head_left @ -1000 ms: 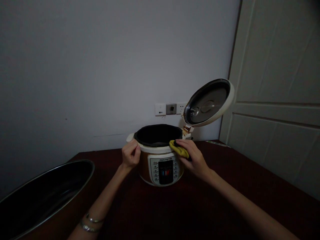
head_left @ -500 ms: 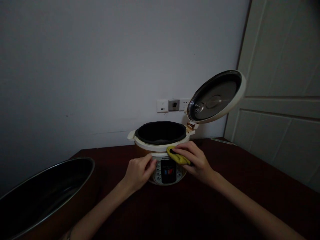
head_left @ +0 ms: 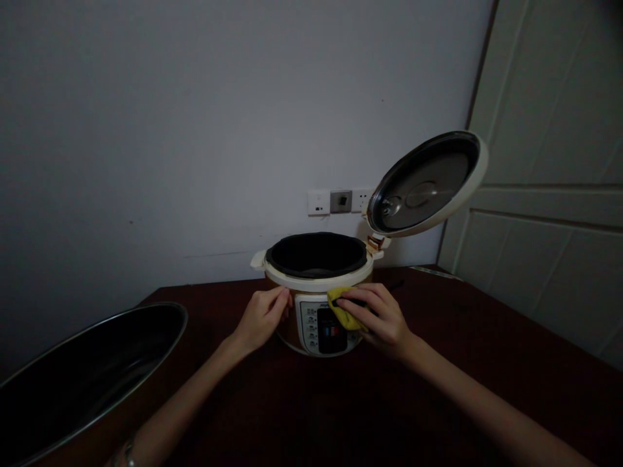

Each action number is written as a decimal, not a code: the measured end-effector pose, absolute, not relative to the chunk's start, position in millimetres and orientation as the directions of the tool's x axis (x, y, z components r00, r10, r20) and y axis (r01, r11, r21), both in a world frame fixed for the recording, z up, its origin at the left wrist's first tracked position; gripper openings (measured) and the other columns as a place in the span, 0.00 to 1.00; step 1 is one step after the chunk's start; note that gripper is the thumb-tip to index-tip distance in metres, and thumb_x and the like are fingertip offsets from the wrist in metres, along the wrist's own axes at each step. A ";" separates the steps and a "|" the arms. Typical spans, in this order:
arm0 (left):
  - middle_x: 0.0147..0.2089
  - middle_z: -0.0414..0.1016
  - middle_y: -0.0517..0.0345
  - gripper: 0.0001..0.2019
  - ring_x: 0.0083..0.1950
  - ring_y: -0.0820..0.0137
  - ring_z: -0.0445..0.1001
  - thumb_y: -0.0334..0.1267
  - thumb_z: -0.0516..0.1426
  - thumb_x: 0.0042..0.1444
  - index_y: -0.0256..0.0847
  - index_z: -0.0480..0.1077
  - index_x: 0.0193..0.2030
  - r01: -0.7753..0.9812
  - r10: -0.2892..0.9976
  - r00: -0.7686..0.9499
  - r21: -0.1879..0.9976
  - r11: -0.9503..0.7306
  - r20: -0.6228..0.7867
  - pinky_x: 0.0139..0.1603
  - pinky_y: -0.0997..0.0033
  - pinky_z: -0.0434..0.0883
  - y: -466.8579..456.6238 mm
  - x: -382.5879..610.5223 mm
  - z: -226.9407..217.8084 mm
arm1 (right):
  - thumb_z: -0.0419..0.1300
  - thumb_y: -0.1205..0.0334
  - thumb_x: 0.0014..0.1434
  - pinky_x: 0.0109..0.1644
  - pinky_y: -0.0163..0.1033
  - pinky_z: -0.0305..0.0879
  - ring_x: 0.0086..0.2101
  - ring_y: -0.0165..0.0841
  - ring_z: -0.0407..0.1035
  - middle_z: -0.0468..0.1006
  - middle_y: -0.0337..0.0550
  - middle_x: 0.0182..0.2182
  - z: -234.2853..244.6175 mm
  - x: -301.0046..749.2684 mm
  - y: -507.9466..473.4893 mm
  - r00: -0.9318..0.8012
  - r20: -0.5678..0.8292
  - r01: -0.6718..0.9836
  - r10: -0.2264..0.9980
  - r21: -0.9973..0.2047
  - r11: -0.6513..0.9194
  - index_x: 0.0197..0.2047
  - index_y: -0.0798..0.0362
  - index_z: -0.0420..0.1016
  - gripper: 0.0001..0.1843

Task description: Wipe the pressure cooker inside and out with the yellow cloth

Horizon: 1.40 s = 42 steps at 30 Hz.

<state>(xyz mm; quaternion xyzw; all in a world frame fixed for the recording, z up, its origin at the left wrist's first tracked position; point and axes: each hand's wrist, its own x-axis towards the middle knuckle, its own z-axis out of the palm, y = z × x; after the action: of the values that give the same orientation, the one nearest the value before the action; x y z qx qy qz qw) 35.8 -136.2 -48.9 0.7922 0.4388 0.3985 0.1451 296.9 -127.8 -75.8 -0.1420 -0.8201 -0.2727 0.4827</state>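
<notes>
- One dark red desk (head_left: 467, 324) fills the lower scene, and it's dim in here: a pale wall (head_left: 219, 117) rises behind, a white panelled door (head_left: 549, 272) stands off to the right.
- A flat strip (head_left: 435, 272) lies along the far right of the desk, too dark to read.
- Three plates sit side by side on the wall: a white one (head_left: 318, 203), a grey one (head_left: 341, 201), then a white socket (head_left: 361, 200) right next to the lid.
- One cooker (head_left: 311, 284), upright near the back of the desk, its one lid (head_left: 428, 181) swung up and leaning right on the hinge.
- Two hands, well apart across its front! The right hand (head_left: 384, 318) has one yellow cloth (head_left: 346, 318) pinched in its fingers, laid over the upper right of the control panel (head_left: 311, 324).
- The left hand (head_left: 263, 318), fingers curled, is up at the cooker's left front; whether it grips anything, I can't tell.
- Now the containers: the cooker's dark inner pot (head_left: 318, 256) gapes open, its depths lost in shadow.
- And lower left, one big open pan (head_left: 107, 357), tilted in view, shows a dark, faintly gleaming inside.
</notes>
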 end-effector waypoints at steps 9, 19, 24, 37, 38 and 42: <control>0.24 0.66 0.62 0.17 0.26 0.74 0.64 0.44 0.44 0.65 0.40 0.63 0.28 0.645 0.786 0.392 0.466 -0.605 0.479 0.30 0.74 0.60 -140.0 37.7 -47.0 | 0.52 0.71 0.62 0.36 0.42 0.67 0.34 0.37 0.65 0.79 0.52 0.42 -58.0 249.2 -147.7 -0.576 0.816 0.570 -0.055 0.448 0.689 0.44 0.58 0.76 0.12; 0.22 0.68 0.62 0.16 0.24 0.74 0.66 0.46 0.46 0.64 0.40 0.65 0.29 0.737 0.809 0.444 0.356 -0.574 0.386 0.28 0.74 0.60 -140.9 34.4 -38.6 | 0.51 0.71 0.63 0.35 0.43 0.67 0.36 0.37 0.68 0.80 0.51 0.44 -67.5 300.8 -137.2 -0.608 0.792 0.505 -0.060 0.444 0.740 0.55 0.56 0.70 0.17; 0.20 0.68 0.62 0.19 0.23 0.75 0.66 0.48 0.47 0.63 0.40 0.63 0.25 0.722 0.819 0.434 0.399 -0.565 0.375 0.28 0.74 0.60 -139.1 35.1 -40.4 | 0.52 0.71 0.63 0.34 0.42 0.66 0.35 0.37 0.68 0.80 0.52 0.43 -65.9 285.6 -139.4 -0.587 0.806 0.505 -0.083 0.444 0.740 0.51 0.59 0.73 0.15; 0.18 0.66 0.63 0.19 0.22 0.75 0.65 0.47 0.47 0.63 0.40 0.64 0.25 0.740 0.840 0.408 0.409 -0.534 0.358 0.26 0.75 0.59 -142.7 37.3 -39.5 | 0.50 0.69 0.64 0.32 0.42 0.64 0.34 0.36 0.68 0.80 0.53 0.44 -55.6 307.5 -135.3 -0.653 0.755 0.477 -0.065 0.476 0.739 0.50 0.60 0.72 0.15; 0.19 0.67 0.63 0.19 0.22 0.75 0.66 0.47 0.47 0.63 0.40 0.64 0.25 0.733 0.840 0.412 0.418 -0.536 0.354 0.27 0.75 0.60 -142.8 37.4 -39.2 | 0.50 0.69 0.64 0.32 0.42 0.64 0.34 0.37 0.68 0.80 0.53 0.44 -55.6 307.9 -135.9 -0.650 0.758 0.481 -0.062 0.473 0.739 0.50 0.60 0.72 0.15; 0.19 0.67 0.63 0.19 0.23 0.74 0.66 0.48 0.47 0.63 0.40 0.64 0.25 0.716 0.830 0.419 0.430 -0.551 0.367 0.27 0.75 0.60 -141.4 36.8 -40.8 | 0.51 0.71 0.63 0.30 0.41 0.63 0.33 0.35 0.68 0.80 0.52 0.42 -53.4 278.0 -139.2 -0.652 0.750 0.465 -0.111 0.511 0.722 0.47 0.60 0.75 0.13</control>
<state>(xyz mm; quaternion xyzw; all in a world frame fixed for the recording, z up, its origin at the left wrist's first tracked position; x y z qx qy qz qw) 36.8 -141.4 -40.8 0.8359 0.4624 0.2769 0.1038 278.0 -139.2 -53.4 -0.1060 -0.8358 -0.3571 0.4034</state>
